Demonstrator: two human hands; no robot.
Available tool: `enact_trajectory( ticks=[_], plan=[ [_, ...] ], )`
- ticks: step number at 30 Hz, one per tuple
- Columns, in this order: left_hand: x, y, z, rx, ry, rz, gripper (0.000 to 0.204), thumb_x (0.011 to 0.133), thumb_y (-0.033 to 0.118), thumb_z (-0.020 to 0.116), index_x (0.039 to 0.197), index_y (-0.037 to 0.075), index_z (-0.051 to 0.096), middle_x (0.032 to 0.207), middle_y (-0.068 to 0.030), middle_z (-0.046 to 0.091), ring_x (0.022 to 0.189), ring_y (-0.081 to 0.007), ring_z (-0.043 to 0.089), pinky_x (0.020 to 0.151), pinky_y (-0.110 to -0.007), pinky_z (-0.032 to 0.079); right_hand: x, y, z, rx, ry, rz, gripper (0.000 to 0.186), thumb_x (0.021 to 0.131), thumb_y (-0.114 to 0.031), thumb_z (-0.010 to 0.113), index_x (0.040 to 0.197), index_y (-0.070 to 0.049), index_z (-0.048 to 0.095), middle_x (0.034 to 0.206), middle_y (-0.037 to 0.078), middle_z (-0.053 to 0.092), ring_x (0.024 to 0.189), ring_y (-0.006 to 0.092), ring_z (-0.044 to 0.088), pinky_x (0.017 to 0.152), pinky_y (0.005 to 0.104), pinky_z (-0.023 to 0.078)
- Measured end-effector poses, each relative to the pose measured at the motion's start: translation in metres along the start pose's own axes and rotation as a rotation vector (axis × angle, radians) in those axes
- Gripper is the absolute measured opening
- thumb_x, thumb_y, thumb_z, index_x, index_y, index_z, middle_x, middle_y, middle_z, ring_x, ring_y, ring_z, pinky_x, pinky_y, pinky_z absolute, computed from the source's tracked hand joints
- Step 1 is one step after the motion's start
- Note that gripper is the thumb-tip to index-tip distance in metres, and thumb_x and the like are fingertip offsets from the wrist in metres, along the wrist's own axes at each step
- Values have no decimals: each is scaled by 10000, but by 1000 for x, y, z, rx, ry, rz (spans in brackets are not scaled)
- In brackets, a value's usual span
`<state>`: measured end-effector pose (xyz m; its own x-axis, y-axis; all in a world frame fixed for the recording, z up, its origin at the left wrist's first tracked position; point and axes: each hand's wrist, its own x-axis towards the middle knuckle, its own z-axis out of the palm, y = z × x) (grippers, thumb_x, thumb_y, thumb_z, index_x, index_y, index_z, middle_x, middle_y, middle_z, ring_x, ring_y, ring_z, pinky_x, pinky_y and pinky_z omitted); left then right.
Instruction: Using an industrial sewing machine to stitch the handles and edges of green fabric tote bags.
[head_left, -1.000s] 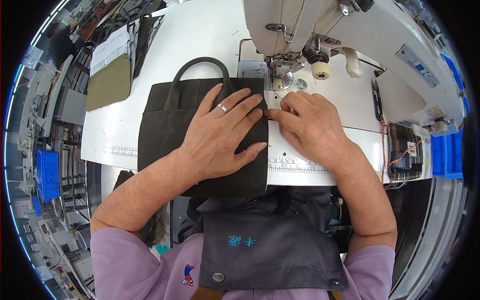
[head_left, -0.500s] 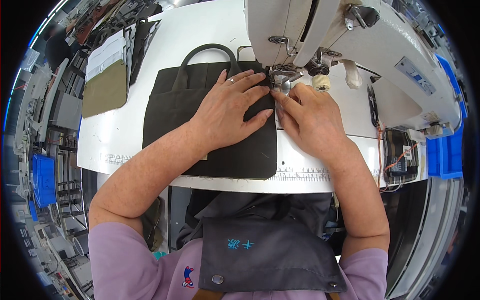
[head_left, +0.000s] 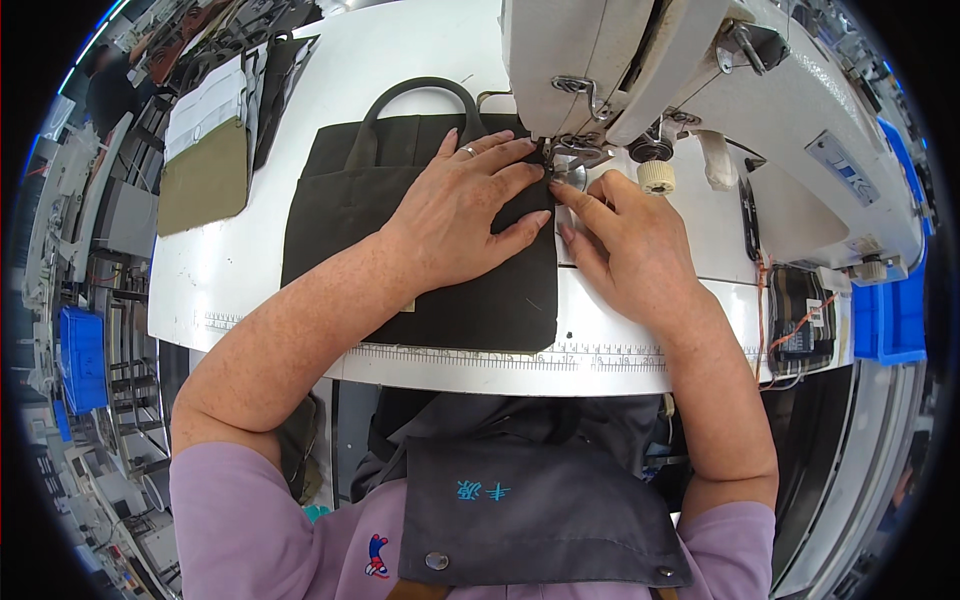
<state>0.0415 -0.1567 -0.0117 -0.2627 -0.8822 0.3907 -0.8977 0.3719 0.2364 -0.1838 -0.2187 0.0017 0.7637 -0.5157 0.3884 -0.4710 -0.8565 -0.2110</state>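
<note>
A dark olive-black fabric bag (head_left: 480,310) with a rounded handle (head_left: 420,84) lies flat on the sewing table. Its right edge runs under the needle area (head_left: 552,150) of a white sewing machine. My left hand (head_left: 460,210) rests spread on the bag, ring on one finger, fingertips close to the presser foot. At the bag's right edge, my right hand (head_left: 635,240) touches the fabric with its index fingertip. The thumb sits apart below it, and the other fingers are curled under. A small pale tag (head_left: 408,306) shows partly from beneath my left wrist.
The sewing machine body (head_left: 800,120) fills the upper right. Fabric pieces (head_left: 205,180) in olive, white and black lie at the table's left. A ruler strip (head_left: 610,356) lines the front edge. Black snips (head_left: 747,215) and a striped pouch (head_left: 803,310) lie right; blue bins (head_left: 888,310) stand beyond.
The view has shifted slightly, so the machine appears a little further right. Both hands remain at nearly the same places on the bag.
</note>
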Motion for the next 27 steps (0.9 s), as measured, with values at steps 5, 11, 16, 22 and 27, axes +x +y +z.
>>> enact_trajectory(
  ticks=[5, 11, 16, 22, 27],
  plan=[
    [1, 1, 1, 4, 10, 10, 439, 952, 332, 717, 1286, 51, 668, 1406, -174, 607, 1396, -363, 516, 1166, -636, 361, -2, 12, 3, 54, 77, 86, 245, 920, -194, 713, 1141, -90, 730, 949, 120, 667, 799, 297, 660, 734, 435, 525],
    [0, -1, 0, 9, -1, 6, 442, 953, 330, 718, 1291, 49, 671, 1411, -176, 605, 1407, -358, 508, 1173, -633, 357, 2, 15, -6, 328, -29, 297, 219, 947, -190, 710, 1142, -91, 718, 964, 85, 651, 745, 231, 670, 690, 359, 537],
    [1, 0, 0, 0, -6, 3, 430, 956, 329, 709, 1280, 48, 679, 1405, -179, 611, 1411, -356, 505, 1180, -632, 350, 0, 22, -2, 540, -29, 361, 226, 989, -221, 688, 1132, -46, 709, 989, 67, 685, 764, 149, 642, 718, 312, 519],
    [7, -4, -2, 24, -42, -4, 454, 971, 372, 680, 1274, 34, 692, 1432, -175, 613, 1421, -340, 507, 1164, -656, 366, 7, 30, -13, 874, 62, 420, 302, 1073, -295, 610, 1115, 0, 657, 882, 37, 667, 763, 100, 552, 712, 258, 462],
    [5, -6, -1, -8, -35, 30, 446, 970, 369, 681, 1264, 33, 696, 1431, -177, 616, 1426, -332, 505, 1170, -650, 364, 8, 44, -4, 871, 194, 319, 350, 1107, -347, 545, 1062, -5, 604, 800, 12, 590, 730, 95, 525, 669, 261, 435]
  ],
)
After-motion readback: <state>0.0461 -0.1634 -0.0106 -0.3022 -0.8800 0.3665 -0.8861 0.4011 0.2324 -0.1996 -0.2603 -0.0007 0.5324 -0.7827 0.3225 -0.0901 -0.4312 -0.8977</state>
